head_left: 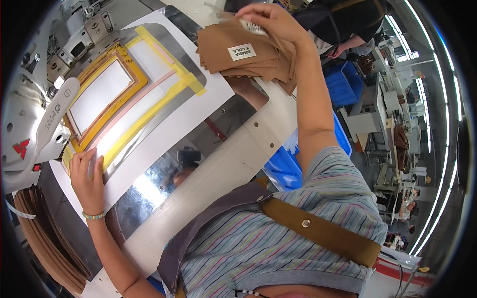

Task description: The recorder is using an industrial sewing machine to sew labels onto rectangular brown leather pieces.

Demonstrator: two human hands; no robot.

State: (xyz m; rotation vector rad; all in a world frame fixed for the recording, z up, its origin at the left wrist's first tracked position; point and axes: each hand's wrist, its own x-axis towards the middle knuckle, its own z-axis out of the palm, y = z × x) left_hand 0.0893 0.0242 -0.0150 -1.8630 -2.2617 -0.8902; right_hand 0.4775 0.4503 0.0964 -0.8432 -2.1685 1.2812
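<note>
My right hand is at the top, its fingers closed on a brown fabric piece with a white label. Below it lies a fanned stack of brown fabric pieces, the top one bearing a white printed label. My left hand, with a beaded bracelet at the wrist, rests its slightly parted fingers on the near left end of a clear template edged with yellow tape. On that template sits a yellow-brown rectangular frame around a white opening.
A white sewing machine stands at the left, its pale lamp arm reaching over the work. White sheet lies under the template, on a shiny metal plate. Brown strips hang lower left. Blue bins and another person are to the right.
</note>
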